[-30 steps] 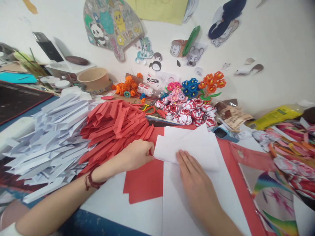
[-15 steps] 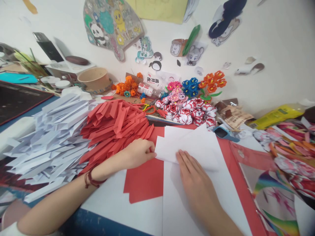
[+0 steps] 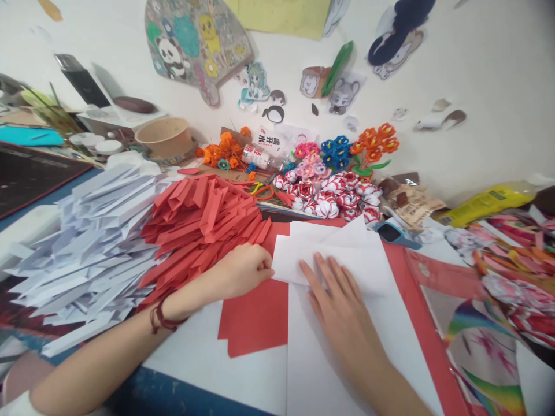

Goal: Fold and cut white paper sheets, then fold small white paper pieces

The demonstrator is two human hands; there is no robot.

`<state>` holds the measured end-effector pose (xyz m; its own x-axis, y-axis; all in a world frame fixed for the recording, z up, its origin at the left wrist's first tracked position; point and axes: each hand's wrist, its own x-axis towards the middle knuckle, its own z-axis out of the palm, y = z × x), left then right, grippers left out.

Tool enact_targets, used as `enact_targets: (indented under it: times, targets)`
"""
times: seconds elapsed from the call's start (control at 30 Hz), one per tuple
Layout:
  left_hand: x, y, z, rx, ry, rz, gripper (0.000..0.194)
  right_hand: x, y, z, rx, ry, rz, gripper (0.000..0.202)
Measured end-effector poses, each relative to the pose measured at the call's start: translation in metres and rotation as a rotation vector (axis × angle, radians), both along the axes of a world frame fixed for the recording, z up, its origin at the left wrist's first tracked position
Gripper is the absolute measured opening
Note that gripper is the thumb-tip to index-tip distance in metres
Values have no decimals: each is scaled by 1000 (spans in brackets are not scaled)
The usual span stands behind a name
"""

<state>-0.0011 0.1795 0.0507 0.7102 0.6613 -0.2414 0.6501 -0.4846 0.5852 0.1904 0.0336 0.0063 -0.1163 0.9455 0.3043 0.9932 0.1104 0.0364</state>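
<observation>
A folded sheet of white paper lies crosswise over a larger stack of white paper. My left hand is closed, its thumb and forefinger pinching the left edge of the folded sheet. My right hand lies flat on the same sheet with its fingers stretched and slightly spread. Red paper shows beside and under the white stack. Just behind my left hand is a heap of folded red paper strips.
Folded white paper strips heap up at the left. Red-and-white paper flowers, scissors and a plastic bottle sit along the wall. A blue-strapped watch and a clear plastic folder lie to the right.
My right hand's fingers have spread apart and shifted slightly up on the folded sheet. My left hand has stayed at its left edge.
</observation>
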Motion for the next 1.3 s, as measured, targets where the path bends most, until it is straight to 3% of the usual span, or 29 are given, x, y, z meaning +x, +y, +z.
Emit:
enact_targets:
  times: [0.2, 0.4, 0.6, 1.0, 1.3]
  targets:
    - [0, 0, 7, 31, 18, -14, 27, 9, 9, 8, -75, 60, 81, 57]
    - [1, -1, 10, -95, -1, 55, 17, 11, 11, 5, -144, 45, 101, 58]
    - [2, 0, 7, -222, -8, 50, 25, 11, 11, 4, -150, 44, 105, 57]
    - [-1, 2, 6, -135, -7, -49, 31, 10, 10, 3, -157, 42, 110, 57]
    - [-1, -1, 3, 35, 40, -15, 26, 11, 10, 2, -180, 53, 114, 58]
